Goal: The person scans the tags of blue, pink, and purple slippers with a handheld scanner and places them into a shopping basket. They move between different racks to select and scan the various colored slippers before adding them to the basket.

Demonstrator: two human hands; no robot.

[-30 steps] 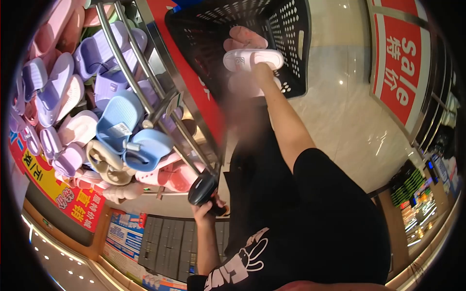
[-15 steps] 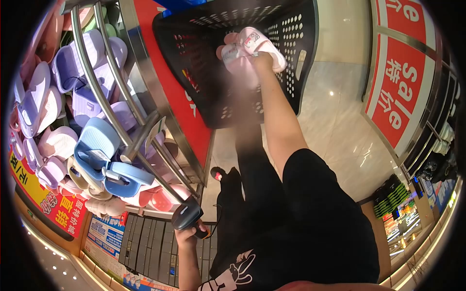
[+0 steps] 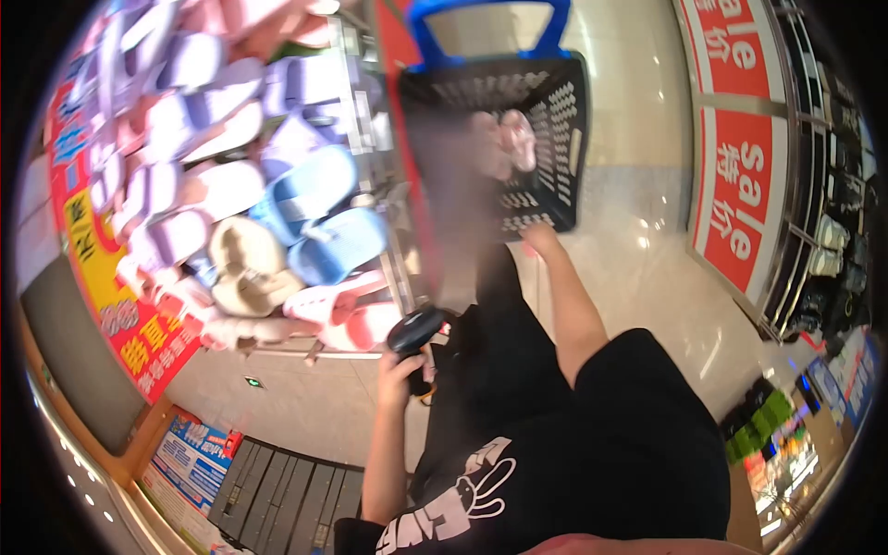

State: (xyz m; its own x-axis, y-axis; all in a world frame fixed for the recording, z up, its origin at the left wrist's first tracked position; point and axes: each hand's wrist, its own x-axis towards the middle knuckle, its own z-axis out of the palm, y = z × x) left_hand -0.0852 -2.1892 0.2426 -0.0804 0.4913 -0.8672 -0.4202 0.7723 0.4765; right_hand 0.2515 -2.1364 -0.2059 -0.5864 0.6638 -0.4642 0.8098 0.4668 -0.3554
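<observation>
My left hand [image 3: 404, 370] is wrapped round the handle of a black handheld scanner [image 3: 416, 331], beside the slipper display. Beyond my right hand [image 3: 539, 239] is a black perforated basket [image 3: 573, 139] with a blue handle [image 3: 490, 9]. That hand is at the basket's near edge, its fingers blurred, and I cannot tell whether they touch the rim or hold anything. A pair of pink slippers [image 3: 518, 141] lies inside the basket, apart from my hand. A blurred patch hides part of the basket's left side.
To the left, a metal-railed display holds many slippers, among them blue ones [image 3: 338, 242] and a beige one [image 3: 248, 268]. Red sale signs [image 3: 740, 190] line a shelf on the right. Grey panels [image 3: 277, 490] stand at lower left; pale tiled floor [image 3: 638, 268] lies between the displays.
My right hand has let go of the pink slippers and drawn back to the basket's near edge. The view has shifted, and my left hand with the scanner appears farther up and right.
</observation>
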